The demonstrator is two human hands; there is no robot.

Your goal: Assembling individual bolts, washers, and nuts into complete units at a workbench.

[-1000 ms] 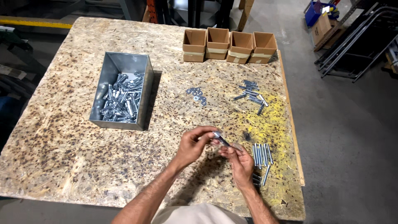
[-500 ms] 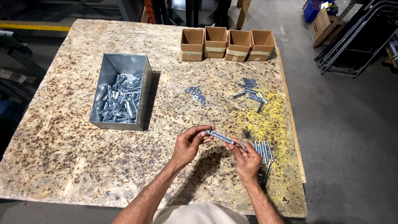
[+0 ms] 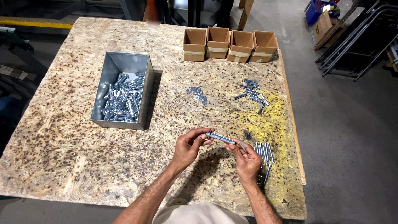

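The left hand [image 3: 188, 146] pinches the head end of a long, silvery metal anchor bolt [image 3: 222, 138] between thumb and fingertips, while the right hand [image 3: 247, 159] closes its fingers narrowly round the other end, where a slightly thicker sleeve sits; the bolt hangs level between the two hands, above the speckled chipboard table [image 3: 62, 137] and clear of it. The grip is fingertips only at both ends, so a twist or a pull along the shaft could let the smooth metal slip, and a loose sleeve or small part might drop and roll. Just beyond the right fingers lies a row of like bolts [image 3: 264, 152] close to the table's right edge, and a falling piece could knock these or go over the side onto the concrete floor [image 3: 352, 145]. Farther from the fingers, small washers [image 3: 196, 93] and short sleeves [image 3: 251, 91] lie in loose clusters, easily scattered, well short of the open grey steel bin [image 3: 123, 96] of hardware.
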